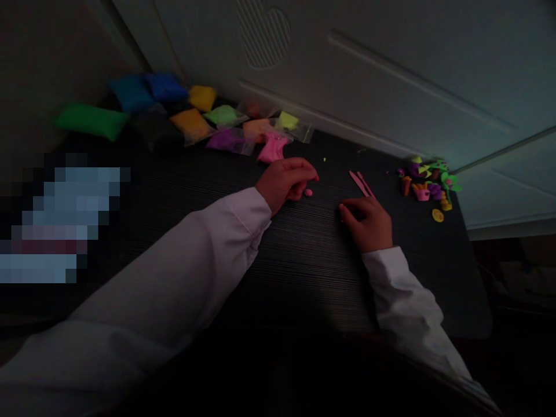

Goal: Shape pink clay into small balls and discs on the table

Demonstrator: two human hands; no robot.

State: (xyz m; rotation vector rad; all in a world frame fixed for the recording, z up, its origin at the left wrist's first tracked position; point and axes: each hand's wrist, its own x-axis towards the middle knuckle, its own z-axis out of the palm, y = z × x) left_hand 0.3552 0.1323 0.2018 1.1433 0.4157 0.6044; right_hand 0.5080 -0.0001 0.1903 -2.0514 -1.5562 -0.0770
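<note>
My left hand rests on the dark table with its fingers curled; a small pink ball of clay lies right under its fingertips. My right hand lies on the table with fingers bent, its tips just below two pink modelling sticks. Whether it holds anything is hidden in the dim light. Both arms wear white sleeves.
Bags of coloured clay lie along the far left: green, blue, orange, purple, pink. A cluster of small clay figures sits at the far right by a white panelled wall. A blurred patch lies left.
</note>
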